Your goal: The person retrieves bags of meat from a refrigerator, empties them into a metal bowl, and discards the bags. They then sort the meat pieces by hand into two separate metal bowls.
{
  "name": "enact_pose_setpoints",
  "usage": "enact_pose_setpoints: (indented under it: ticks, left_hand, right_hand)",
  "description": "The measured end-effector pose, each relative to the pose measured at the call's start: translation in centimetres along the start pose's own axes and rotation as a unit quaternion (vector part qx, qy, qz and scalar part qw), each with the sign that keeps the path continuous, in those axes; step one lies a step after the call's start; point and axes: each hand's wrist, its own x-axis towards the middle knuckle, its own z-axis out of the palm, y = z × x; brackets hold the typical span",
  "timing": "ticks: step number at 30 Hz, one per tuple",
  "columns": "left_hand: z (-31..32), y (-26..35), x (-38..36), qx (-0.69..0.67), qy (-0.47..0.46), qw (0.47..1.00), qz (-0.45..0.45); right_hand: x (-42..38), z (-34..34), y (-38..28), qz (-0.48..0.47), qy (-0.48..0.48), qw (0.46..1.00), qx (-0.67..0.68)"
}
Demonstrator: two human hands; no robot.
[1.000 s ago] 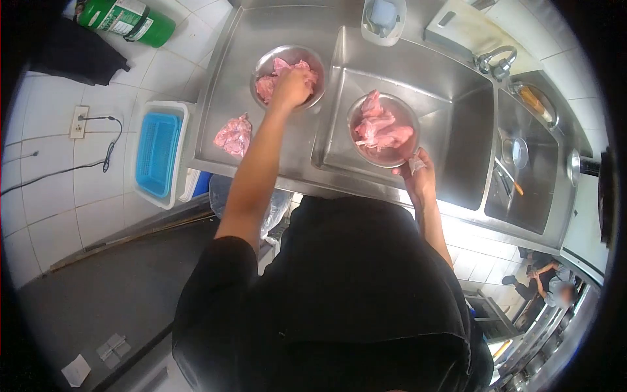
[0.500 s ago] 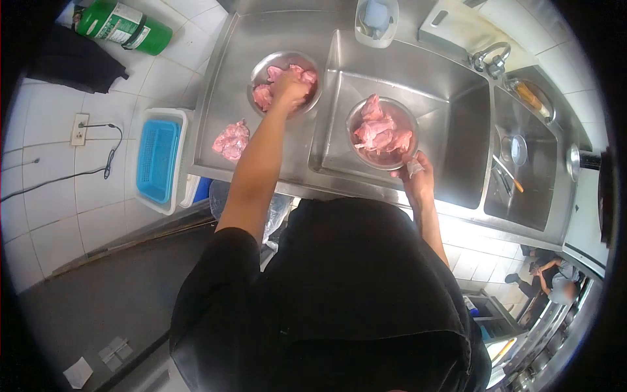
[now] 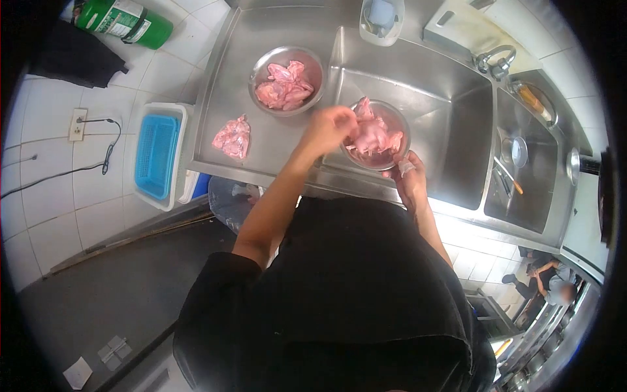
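My right hand (image 3: 409,178) grips the near rim of a metal bowl (image 3: 405,117) over the large sink basin. A small whitish, translucent piece sits at that hand's fingers. Pieces of raw meat (image 3: 372,134), pink and apparently chicken, fill the bowl. At its left edge is my left hand (image 3: 328,130), fingers curled in beside the meat; whatever they may hold is hidden. A second metal bowl (image 3: 316,91) with more raw meat (image 3: 285,85) stands on the steel drainboard. Another pale pink lump of meat (image 3: 232,137) lies directly on the board.
A clear plastic container (image 3: 382,29) stands behind the basin (image 3: 450,144). To the right are a faucet (image 3: 496,62) and a smaller basin holding utensils. Left of the counter sits a blue basket (image 3: 157,157) in a white tub. A person (image 3: 555,281) is far right.
My left hand has left the drainboard bowl and moved right to the bowl over the sink. That bowl, still in my right hand, has shifted slightly left.
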Motion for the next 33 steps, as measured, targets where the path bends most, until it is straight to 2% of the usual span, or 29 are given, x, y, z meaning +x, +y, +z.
enact_pose_setpoints:
  ticks: [2,4,6,9,12,15,18,20,22,24,27,29,30,31,33]
  left_hand:
    - [-2.9,0.3,2.2,0.103,0.124,0.986,0.039]
    - [-7.0,-1.5,5.3,0.321,0.218,0.921,-0.02]
    - [-9.6,-6.8,8.9,0.425,0.315,0.837,-0.138]
    - [-11.4,-6.7,10.6,0.393,0.229,0.869,-0.195]
    - [-13.0,-9.6,12.9,0.371,0.197,0.902,-0.096]
    - [-12.6,-5.2,11.8,0.245,0.176,0.944,-0.135]
    - [-11.9,-3.7,11.2,0.053,0.14,0.983,-0.106]
    - [-8.2,0.9,8.9,-0.174,0.103,0.972,-0.12]
    - [-4.0,3.3,7.4,-0.221,0.022,0.973,-0.065]
    - [-0.5,2.0,6.8,-0.113,-0.103,0.988,-0.012]
    - [-0.5,1.4,6.9,-0.075,-0.115,0.99,0.007]
    - [-4.5,0.1,8.7,0.051,0.017,0.999,-0.01]
    - [-6.6,-1.6,9.9,0.133,0.119,0.983,-0.034]
    - [-9.4,-2.2,10.2,0.358,0.129,0.925,-0.003]
    - [-12.7,-5.6,11.8,0.478,0.11,0.859,-0.149]
  right_hand:
    - [-0.3,0.1,0.1,-0.004,0.007,1.0,0.0]
    - [-0.4,-0.1,0.1,-0.006,0.005,1.0,-0.004]
    - [-0.5,-0.7,0.1,-0.009,-0.005,1.0,-0.011]
    - [-0.5,-1.3,0.2,-0.018,-0.005,1.0,-0.021]
    - [-0.7,-1.2,0.0,-0.019,0.011,1.0,-0.022]
    - [-0.8,-1.3,0.1,-0.031,0.017,0.999,-0.008]
    - [-0.6,-1.7,0.5,-0.028,0.017,0.999,-0.005]
    - [-0.5,-1.8,0.6,-0.032,0.011,0.999,-0.015]
    - [-0.3,-1.6,0.5,-0.032,0.005,0.999,-0.019]
    - [-0.2,-1.2,0.3,-0.031,0.001,0.999,-0.016]
    - [-0.2,-1.1,0.1,-0.042,-0.002,0.999,-0.028]
    - [-0.4,-1.7,0.0,-0.043,-0.001,0.999,-0.031]
    - [-0.5,-1.8,0.2,-0.042,0.001,0.999,-0.032]
    - [-0.7,-1.7,0.2,-0.044,0.002,0.999,-0.027]
    - [-1.0,-1.4,-0.1,-0.05,0.004,0.999,-0.016]
